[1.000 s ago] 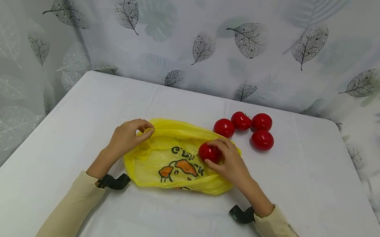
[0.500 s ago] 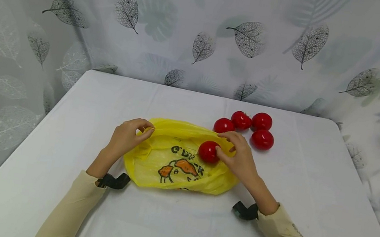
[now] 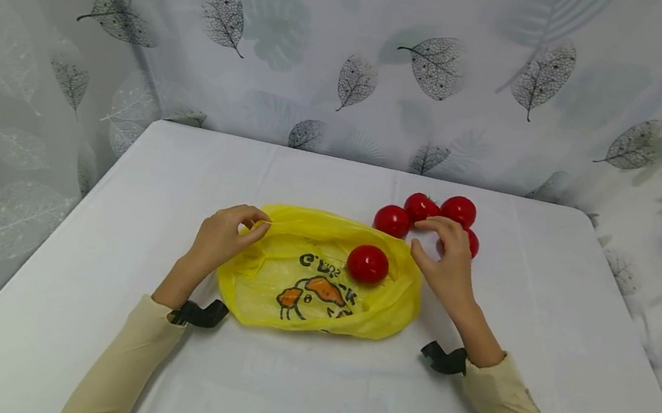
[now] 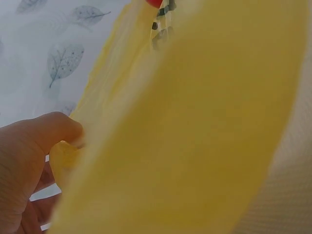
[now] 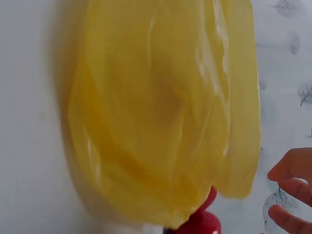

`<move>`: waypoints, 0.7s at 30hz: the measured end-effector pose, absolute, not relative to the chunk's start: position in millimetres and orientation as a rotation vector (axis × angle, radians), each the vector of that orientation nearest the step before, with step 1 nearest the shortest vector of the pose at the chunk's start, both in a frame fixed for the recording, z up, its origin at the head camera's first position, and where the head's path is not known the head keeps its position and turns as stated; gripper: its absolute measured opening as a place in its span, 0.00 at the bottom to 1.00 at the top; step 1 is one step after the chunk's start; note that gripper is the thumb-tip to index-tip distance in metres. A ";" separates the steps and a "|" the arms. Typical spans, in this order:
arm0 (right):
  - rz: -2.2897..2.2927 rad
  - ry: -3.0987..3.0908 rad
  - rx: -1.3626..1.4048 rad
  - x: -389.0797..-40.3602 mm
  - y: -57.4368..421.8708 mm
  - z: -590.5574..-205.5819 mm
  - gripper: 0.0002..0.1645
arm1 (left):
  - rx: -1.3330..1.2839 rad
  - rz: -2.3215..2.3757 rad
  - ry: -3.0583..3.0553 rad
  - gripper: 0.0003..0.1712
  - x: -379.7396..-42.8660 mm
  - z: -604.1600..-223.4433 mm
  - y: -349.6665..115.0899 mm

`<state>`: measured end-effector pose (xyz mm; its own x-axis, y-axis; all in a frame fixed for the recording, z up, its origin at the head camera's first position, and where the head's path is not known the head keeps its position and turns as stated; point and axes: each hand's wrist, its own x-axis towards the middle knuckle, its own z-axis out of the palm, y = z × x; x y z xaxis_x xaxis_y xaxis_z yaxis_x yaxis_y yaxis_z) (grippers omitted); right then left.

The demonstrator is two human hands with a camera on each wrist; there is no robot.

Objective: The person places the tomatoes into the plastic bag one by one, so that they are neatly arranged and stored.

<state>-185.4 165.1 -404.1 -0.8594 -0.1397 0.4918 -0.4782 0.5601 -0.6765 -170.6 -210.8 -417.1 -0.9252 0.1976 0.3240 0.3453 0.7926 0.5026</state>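
Note:
A yellow plastic bag (image 3: 267, 283) with a printed orange cartoon lies spread on the table, its mouth open upward. One red tomato (image 3: 368, 264) rests inside at the right of the bag. My left hand (image 3: 224, 236) pinches the bag's left rim between thumb and fingers; the left wrist view shows its thumb (image 4: 61, 127) at the plastic. Beyond the bag's right side, my right hand (image 3: 447, 262) is held with fingers parted and nothing between them. It partly covers the front right tomato (image 3: 473, 243) of a group of several behind the bag.
In that group are a left tomato (image 3: 392, 221), a back tomato (image 3: 420, 207) and a back right tomato (image 3: 459, 210). The white table (image 3: 301, 397) ends at a leaf-patterned curtain (image 3: 358, 37). Dark wrist mounts (image 3: 443, 359) sit at both cuffs.
My right hand has let go of the tomato in the bag and moved right and away toward the tomato group. My left hand stays at the bag's rim.

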 end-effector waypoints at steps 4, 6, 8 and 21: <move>1.194 -2.374 0.419 -192.1 176.4 -408.2 0.19 | -0.420 -0.834 -2.729 0.11 -170.4 -416.8 -210.1; 1.185 -2.366 0.360 -195.8 181.7 -410.3 0.20 | -0.419 -0.834 -2.730 0.11 -170.2 -416.5 -209.8; 1.170 -2.376 0.295 -198.9 186.1 -413.0 0.21 | -0.418 -0.836 -2.733 0.11 -170.3 -416.7 -209.7; 1.152 -2.581 0.075 -210.5 206.4 -426.1 0.28 | -0.420 -0.833 -2.737 0.11 -171.3 -419.3 -211.2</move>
<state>-210.5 206.4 -426.1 -0.9497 0.0784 0.3033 -0.1734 0.6747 -0.7174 -171.3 -211.2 -419.3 -0.9274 0.1994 0.3166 0.3419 0.7952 0.5007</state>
